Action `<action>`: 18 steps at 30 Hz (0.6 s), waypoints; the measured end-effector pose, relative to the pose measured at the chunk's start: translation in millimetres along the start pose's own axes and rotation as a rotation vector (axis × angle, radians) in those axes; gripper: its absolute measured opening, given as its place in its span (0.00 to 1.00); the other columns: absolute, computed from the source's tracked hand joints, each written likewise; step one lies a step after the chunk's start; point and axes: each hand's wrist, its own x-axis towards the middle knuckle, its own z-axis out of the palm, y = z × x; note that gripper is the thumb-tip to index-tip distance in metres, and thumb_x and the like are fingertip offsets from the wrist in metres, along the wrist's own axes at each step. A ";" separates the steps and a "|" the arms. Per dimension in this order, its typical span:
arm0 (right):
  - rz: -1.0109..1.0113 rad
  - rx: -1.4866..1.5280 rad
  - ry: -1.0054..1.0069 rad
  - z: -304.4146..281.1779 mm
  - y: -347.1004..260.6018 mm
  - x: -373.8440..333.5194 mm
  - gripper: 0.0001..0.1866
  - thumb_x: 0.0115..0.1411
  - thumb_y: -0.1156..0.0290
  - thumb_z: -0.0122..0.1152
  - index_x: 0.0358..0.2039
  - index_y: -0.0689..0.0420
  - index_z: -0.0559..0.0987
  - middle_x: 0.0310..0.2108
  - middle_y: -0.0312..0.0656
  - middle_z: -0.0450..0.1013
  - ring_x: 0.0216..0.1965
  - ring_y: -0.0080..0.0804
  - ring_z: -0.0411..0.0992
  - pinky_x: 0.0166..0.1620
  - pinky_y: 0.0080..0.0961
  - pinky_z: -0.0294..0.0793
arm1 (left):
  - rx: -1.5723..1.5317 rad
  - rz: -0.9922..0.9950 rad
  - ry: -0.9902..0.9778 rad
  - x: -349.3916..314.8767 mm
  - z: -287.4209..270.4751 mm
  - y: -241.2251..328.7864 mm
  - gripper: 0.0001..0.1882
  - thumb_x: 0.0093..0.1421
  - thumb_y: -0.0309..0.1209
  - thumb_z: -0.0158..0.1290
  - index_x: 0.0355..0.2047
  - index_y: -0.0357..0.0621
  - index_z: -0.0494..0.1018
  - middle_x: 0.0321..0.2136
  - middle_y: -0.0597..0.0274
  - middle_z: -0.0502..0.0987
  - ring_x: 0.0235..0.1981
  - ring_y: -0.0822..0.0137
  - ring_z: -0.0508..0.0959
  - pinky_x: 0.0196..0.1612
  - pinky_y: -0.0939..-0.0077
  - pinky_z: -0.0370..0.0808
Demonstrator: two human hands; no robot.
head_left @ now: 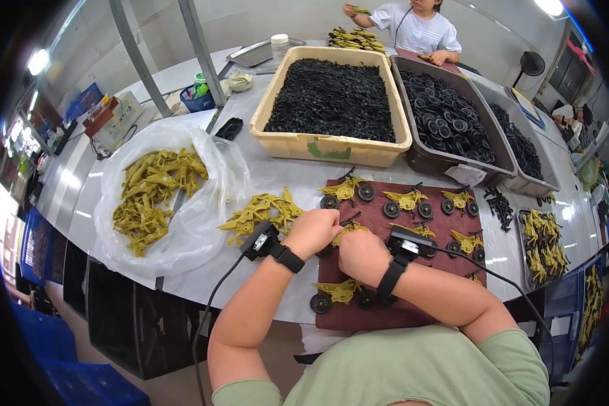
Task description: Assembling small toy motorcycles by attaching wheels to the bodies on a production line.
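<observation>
My left hand (312, 231) and my right hand (362, 255) are closed together on an olive-green plastic toy body (348, 230) over a dark red mat (386, 311). Each wrist carries a black strapped device with a cable. Several similar green bodies with black wheels lie in rows on the mat, such as a finished piece (338, 291) near its front edge. A loose pile of green parts (260, 213) lies just left of my left hand.
A clear bag (189, 230) of green parts lies to the left. Behind the mat stand a beige tub (331, 145) of small black pieces and grey bins (446, 162) of black wheels. A small tray (545, 247) of green pieces sits right. Another person (419, 30) works opposite.
</observation>
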 end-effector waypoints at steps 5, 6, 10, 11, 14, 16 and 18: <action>-0.027 0.011 0.020 6.1 1.6 6.8 0.08 0.45 0.72 0.55 0.20 0.65 0.77 0.19 0.55 0.73 0.23 0.50 0.75 0.30 0.41 0.77 | 0.002 0.009 0.023 -1.5 1.5 -2.1 0.09 0.54 0.34 0.56 0.26 0.41 0.74 0.24 0.50 0.77 0.29 0.48 0.77 0.33 0.59 0.72; -0.035 -0.003 0.015 6.3 5.0 6.1 0.09 0.47 0.72 0.54 0.19 0.65 0.77 0.19 0.55 0.73 0.23 0.51 0.75 0.31 0.41 0.77 | -0.002 0.007 0.025 -0.4 1.3 -0.4 0.09 0.54 0.34 0.56 0.26 0.41 0.74 0.24 0.50 0.77 0.29 0.48 0.77 0.32 0.59 0.72; -0.088 0.060 0.016 0.7 18.6 4.2 0.13 0.52 0.70 0.53 0.17 0.65 0.77 0.19 0.56 0.73 0.24 0.53 0.74 0.33 0.42 0.76 | -0.015 -0.003 0.023 1.0 2.0 0.0 0.09 0.53 0.34 0.57 0.26 0.40 0.73 0.23 0.50 0.77 0.28 0.49 0.77 0.31 0.61 0.71; -0.082 0.060 0.018 -5.3 21.2 3.0 0.13 0.52 0.70 0.53 0.17 0.65 0.77 0.19 0.56 0.73 0.24 0.53 0.74 0.33 0.42 0.76 | -0.015 0.001 0.019 1.3 1.5 -0.1 0.09 0.53 0.34 0.57 0.26 0.40 0.73 0.23 0.50 0.77 0.28 0.49 0.77 0.31 0.61 0.71; -0.128 0.052 0.031 -19.8 30.7 3.5 0.10 0.50 0.72 0.54 0.19 0.65 0.78 0.21 0.56 0.74 0.26 0.51 0.76 0.33 0.40 0.76 | -0.015 -0.016 0.005 0.2 1.2 -1.2 0.09 0.54 0.34 0.57 0.26 0.40 0.73 0.23 0.50 0.77 0.28 0.50 0.77 0.31 0.61 0.71; -0.103 0.086 0.040 -25.1 37.3 3.4 0.11 0.51 0.71 0.53 0.19 0.66 0.78 0.21 0.56 0.74 0.27 0.52 0.76 0.34 0.40 0.76 | -0.027 -0.009 -0.003 1.3 0.7 -2.0 0.10 0.54 0.34 0.57 0.26 0.39 0.73 0.23 0.50 0.77 0.27 0.50 0.77 0.31 0.61 0.72; -0.088 0.133 0.038 -26.6 40.1 4.4 0.14 0.54 0.68 0.53 0.20 0.67 0.78 0.22 0.59 0.73 0.27 0.54 0.75 0.34 0.42 0.76 | -0.022 -0.009 -0.006 1.3 0.5 -1.6 0.10 0.54 0.34 0.57 0.26 0.39 0.73 0.23 0.50 0.77 0.27 0.50 0.77 0.31 0.61 0.72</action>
